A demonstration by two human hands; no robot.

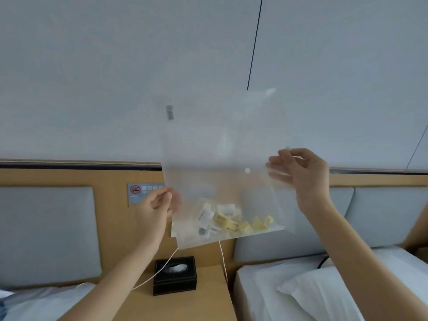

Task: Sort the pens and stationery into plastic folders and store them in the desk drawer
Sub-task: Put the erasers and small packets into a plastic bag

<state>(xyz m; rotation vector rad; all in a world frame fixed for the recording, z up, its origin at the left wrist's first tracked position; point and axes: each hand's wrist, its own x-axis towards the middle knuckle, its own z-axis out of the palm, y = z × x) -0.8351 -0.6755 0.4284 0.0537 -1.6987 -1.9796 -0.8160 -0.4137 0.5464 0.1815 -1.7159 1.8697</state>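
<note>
While both hands hold it up before the wall, the clear plastic folder (222, 163) hangs tilted — left hand (157, 205) pinching its left edge, right hand (301, 172) gripping the right — small yellow and white stationery pieces (234, 221) pooled at its bottom.

Wooden nightstand (208, 295) with black tissue box (175, 275) and white cord (224, 262).

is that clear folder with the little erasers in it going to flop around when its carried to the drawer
Probably somewhat floppy: the clear plastic folder is thin, and the left hand and right hand hold opposite edges. The small stationery pieces have gathered at the bottom, so it is likely bottom-heavy. They look loose and may slide if tilted.
</note>
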